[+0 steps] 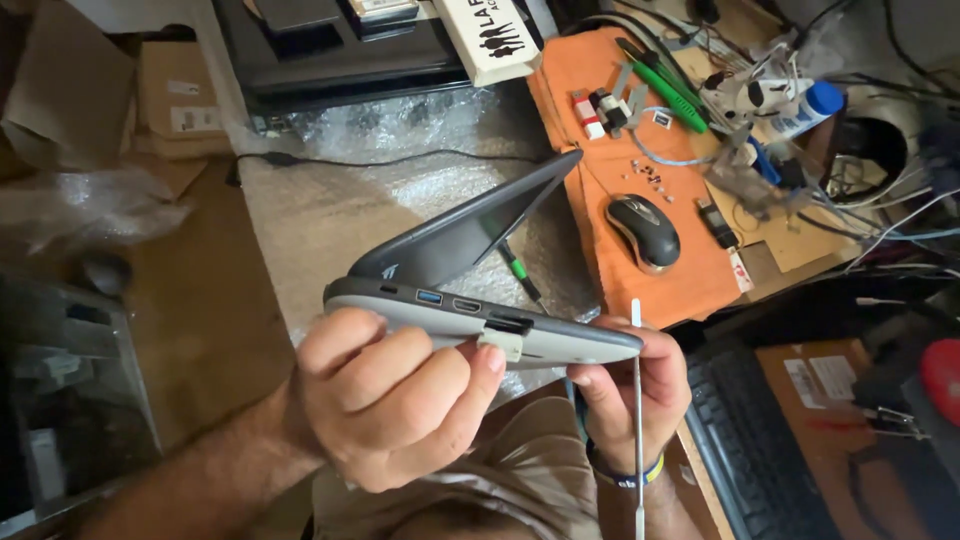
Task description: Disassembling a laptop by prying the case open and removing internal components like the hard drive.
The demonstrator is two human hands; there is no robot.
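Observation:
A grey laptop is held up on its side edge, lid partly open, its row of side ports facing me. My left hand grips the base from below, the thumb pressing a small pale flap that hangs open at one port. My right hand supports the laptop's right end and also holds a thin metal pry tool upright between the fingers. A wristband circles the right wrist.
An orange cloth on the desk carries a black and silver mouse, small screws, green-handled tools and small parts. Bubble wrap lies under the laptop. A black keyboard sits lower right; tangled cables fill the upper right.

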